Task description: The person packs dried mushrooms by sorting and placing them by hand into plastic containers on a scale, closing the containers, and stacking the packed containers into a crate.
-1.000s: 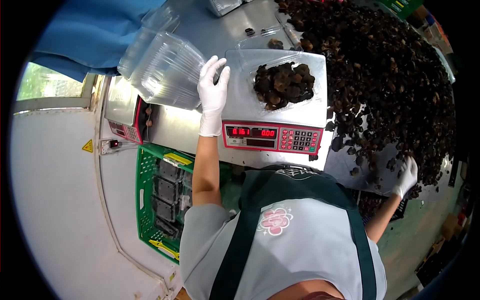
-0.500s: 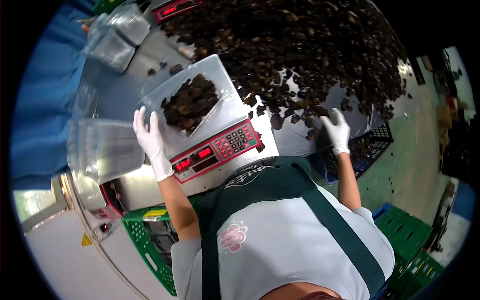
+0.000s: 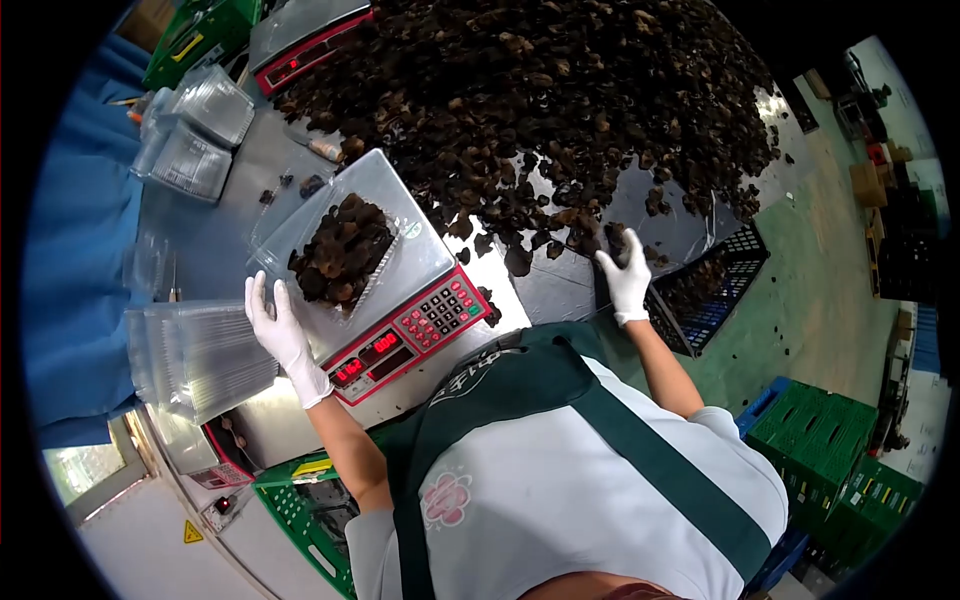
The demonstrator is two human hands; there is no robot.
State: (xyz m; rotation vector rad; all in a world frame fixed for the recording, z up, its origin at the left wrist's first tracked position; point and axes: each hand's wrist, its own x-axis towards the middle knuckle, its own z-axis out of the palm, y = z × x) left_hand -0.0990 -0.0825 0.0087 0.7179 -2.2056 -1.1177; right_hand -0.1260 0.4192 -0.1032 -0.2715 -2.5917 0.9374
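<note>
A red-framed scale [image 3: 425,320] stands on the metal table with lit digits. On its plate lies a clear plastic tray [image 3: 388,262] filled with dark dried mushrooms [image 3: 343,252]. My left hand [image 3: 274,325], in a white glove, is beside the tray's near left corner, fingers apart and holding nothing. At the lower edge of the large mushroom heap [image 3: 560,90], my gloved right hand [image 3: 625,272] has its thumb and fingers curved around a dark mushroom piece [image 3: 614,234].
Stacked clear trays [image 3: 200,355] lie left of the scale, with more stacks [image 3: 190,160] behind. A second scale [image 3: 305,40] is at the back. A dark crate [image 3: 715,300] sits at the table's right edge. Green crates [image 3: 805,440] stand at the lower right.
The view has turned, shifting the scale leftward. My right hand has moved from the heap's far right edge toward the scale, and a dark piece now shows at its fingers.
</note>
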